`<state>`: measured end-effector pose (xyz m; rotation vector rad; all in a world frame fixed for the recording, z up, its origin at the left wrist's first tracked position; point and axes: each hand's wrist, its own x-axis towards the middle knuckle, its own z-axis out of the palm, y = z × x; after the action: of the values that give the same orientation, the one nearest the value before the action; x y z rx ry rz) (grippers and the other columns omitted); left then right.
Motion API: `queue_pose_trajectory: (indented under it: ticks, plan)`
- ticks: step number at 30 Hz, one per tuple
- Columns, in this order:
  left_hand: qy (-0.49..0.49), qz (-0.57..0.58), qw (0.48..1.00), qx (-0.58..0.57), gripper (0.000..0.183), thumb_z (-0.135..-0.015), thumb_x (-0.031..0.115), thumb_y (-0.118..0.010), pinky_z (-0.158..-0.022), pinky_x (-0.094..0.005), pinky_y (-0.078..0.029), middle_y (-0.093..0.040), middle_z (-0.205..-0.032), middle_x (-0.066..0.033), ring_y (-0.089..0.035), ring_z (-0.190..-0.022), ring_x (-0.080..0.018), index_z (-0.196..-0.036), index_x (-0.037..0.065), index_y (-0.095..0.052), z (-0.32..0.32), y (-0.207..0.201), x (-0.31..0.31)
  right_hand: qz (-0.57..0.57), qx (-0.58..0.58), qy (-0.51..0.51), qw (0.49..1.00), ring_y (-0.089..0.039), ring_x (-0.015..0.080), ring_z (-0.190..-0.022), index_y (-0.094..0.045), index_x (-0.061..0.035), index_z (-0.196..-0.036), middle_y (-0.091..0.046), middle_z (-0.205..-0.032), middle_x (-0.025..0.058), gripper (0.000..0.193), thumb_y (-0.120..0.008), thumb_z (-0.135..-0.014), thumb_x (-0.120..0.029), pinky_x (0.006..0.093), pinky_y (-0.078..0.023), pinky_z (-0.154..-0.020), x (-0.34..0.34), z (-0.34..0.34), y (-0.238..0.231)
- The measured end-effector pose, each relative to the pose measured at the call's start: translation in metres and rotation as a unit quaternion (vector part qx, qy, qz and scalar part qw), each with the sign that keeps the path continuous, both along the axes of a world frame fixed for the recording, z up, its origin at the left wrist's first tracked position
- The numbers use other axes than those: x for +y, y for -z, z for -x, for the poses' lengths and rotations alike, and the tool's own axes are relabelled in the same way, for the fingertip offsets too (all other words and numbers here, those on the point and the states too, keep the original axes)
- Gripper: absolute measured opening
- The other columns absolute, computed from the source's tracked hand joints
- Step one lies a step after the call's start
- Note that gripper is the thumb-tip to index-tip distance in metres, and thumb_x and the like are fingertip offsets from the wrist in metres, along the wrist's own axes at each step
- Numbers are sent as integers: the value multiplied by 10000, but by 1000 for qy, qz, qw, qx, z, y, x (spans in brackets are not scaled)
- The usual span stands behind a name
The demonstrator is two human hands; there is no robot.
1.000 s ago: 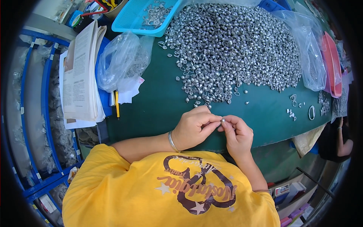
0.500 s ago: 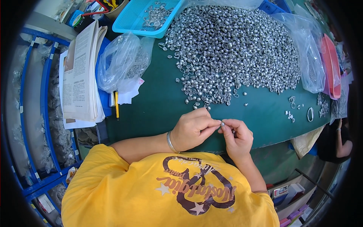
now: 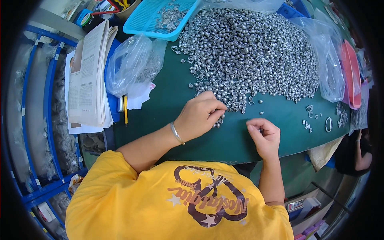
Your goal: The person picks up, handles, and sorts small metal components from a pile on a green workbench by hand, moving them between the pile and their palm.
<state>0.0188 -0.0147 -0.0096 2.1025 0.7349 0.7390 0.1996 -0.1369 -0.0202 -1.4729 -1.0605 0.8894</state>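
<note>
A large heap of small silver-grey metal domed pieces (image 3: 252,52), some showing a hollow, ring-like underside, covers the far middle of the green table (image 3: 168,116). At the heap's near edge is my left hand (image 3: 200,114), its thumb and forefinger pinched together among the loose pieces. What sits between those fingertips is too small to make out. My right hand (image 3: 266,138) is lifted nearer to me, to the right and apart from the heap. Its fingers are curled, with a bit of grey metal showing between them; the palm is hidden.
At the far left stands a blue mesh basket (image 3: 160,34) with metal parts, beside a clear plastic bag (image 3: 132,64) and stacked papers (image 3: 88,76). Rings and white bits (image 3: 307,125) lie at right. Beyond are another plastic bag (image 3: 330,72), a red basket (image 3: 351,76) and a person's arm (image 3: 363,158).
My hands have come apart from fingertip contact. The left has moved slightly up and left to the heap's near edge; the right has shifted right, still curled.
</note>
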Motion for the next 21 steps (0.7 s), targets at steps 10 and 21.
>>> queue_pose_trajectory:
  ticks: [10, 21]
  plan:
    - [34, -134, 984, 108, 57, -692, 78, -662, -570, -306, -464, -498, -710, -66, -558, -659, -230, -732, 65, -623, -20, 15, 1, -53, -383, -47, 921, -542, 244, -551, -646, -87, -837, -517, -626, 62, 133, -629, -720, -26, 339, -447, -490, 32, -5, -2]
    - [10, 368, 925, -96, 13, -803, 35, -601, -489, -207, -356, -501, -699, 9, -439, -569, -64, -815, 38, -596, -9, -1, -3, -54, -290, -38, 955, -538, 197, -575, -609, -49, -781, -546, -682, 64, 82, -647, -722, -7, 278, -425, -504, 31, -3, -3]
